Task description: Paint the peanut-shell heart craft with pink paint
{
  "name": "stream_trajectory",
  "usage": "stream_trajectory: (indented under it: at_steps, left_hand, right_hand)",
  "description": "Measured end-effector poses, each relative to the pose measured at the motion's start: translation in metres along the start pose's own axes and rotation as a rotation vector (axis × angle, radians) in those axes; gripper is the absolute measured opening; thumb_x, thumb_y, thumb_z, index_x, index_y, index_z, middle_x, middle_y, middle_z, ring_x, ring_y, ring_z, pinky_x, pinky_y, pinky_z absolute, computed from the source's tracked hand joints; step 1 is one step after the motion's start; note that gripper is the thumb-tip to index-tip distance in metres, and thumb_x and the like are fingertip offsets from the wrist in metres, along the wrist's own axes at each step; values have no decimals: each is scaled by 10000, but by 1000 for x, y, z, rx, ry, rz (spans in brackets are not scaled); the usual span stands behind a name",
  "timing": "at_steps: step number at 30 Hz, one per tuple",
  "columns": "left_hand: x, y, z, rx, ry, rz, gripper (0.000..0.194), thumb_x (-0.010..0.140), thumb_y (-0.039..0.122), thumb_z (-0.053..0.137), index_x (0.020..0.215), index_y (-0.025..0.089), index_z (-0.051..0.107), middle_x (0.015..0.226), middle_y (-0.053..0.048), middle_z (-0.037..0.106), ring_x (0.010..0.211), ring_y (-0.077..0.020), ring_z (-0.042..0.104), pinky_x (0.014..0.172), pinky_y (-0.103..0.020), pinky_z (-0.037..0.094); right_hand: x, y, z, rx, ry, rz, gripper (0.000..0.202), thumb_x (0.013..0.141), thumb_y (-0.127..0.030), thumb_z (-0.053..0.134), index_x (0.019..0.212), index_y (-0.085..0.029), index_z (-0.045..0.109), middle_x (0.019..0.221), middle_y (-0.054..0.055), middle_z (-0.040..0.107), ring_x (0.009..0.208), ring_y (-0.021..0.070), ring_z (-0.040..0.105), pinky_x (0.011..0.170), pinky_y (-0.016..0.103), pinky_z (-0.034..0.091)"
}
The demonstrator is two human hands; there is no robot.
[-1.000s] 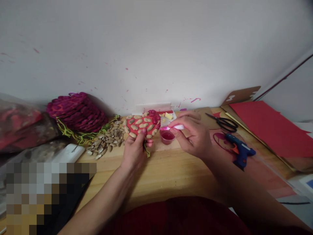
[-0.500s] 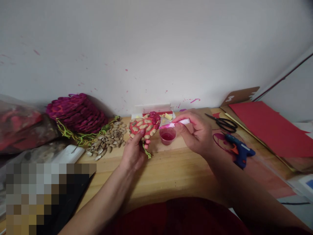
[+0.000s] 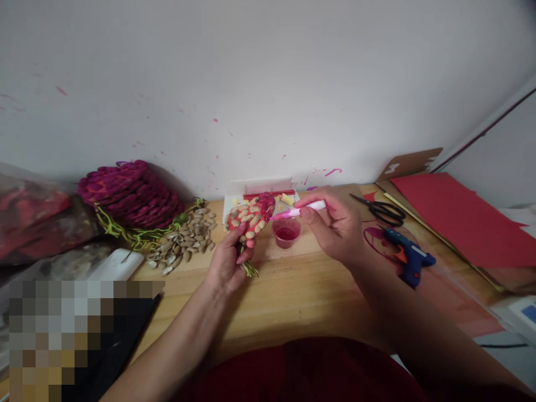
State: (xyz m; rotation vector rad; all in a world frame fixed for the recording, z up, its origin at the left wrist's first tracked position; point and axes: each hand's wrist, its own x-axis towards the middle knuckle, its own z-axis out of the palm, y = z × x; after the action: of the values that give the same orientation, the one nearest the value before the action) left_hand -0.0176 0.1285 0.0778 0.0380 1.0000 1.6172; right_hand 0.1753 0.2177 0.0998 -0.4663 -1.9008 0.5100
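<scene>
Head; brush (image 3: 293, 213) (pinched) in right grip (image 3: 336, 231)

1 head-worn cam, looks fwd & down over the tabletop (image 3: 276, 301) twd the wall (image 3: 268, 84), close range.

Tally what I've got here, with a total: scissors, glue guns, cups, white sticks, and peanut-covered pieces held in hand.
Scissors: 1
Glue gun: 1
Cup of red liquid: 1
Pink-ended white stick, in the right hand: 1
Held peanut-covered piece, in the left hand: 1
Total: 5
</scene>
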Motion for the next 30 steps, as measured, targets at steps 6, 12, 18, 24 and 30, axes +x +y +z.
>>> stream_trajectory:
  at_steps: [6,12,18,24,30]
  left_hand:
    - [-1,0,1,1,-8,-12,330,1087,98,420,804,137,586,606,-1,585,378,-35,437,273,-92,184]
    - [0,0,1,13,12,-13,325,1084,96,428,804,135,588,602,5,584,379,-34,437,275,-98,175]
    - [3,-1,-2,16,-3,-17,333,1094,130,436,793,148,578,585,11,568,365,-43,420,264,-103,177]
    - [3,-2,-2,5,-16,-12,301,1091,131,465,820,143,597,622,6,596,380,-39,451,266,-97,198]
    - [3,-1,-2,6,-1,-24,290,1080,106,479,813,150,585,612,15,573,370,-33,450,267,-93,182]
  right_hand:
    - [0,0,0,32,14,29,66,1007,-268,676,1002,-249,739,956,23,780,902,188,700,878,388,546]
    - [0,1,1,21,45,38,60,1000,-261,684,1002,-256,744,955,23,785,903,197,700,886,408,547]
    - [0,-1,2,40,10,5,65,1008,-251,672,1002,-263,736,964,20,786,911,194,700,897,417,545]
    - [-3,-4,5,22,-10,8,80,1018,-272,662,989,-255,734,934,22,761,903,198,702,896,426,545]
    - [0,-1,1,14,16,-5,71,1003,-239,673,1001,-255,742,944,24,770,913,197,692,879,411,535]
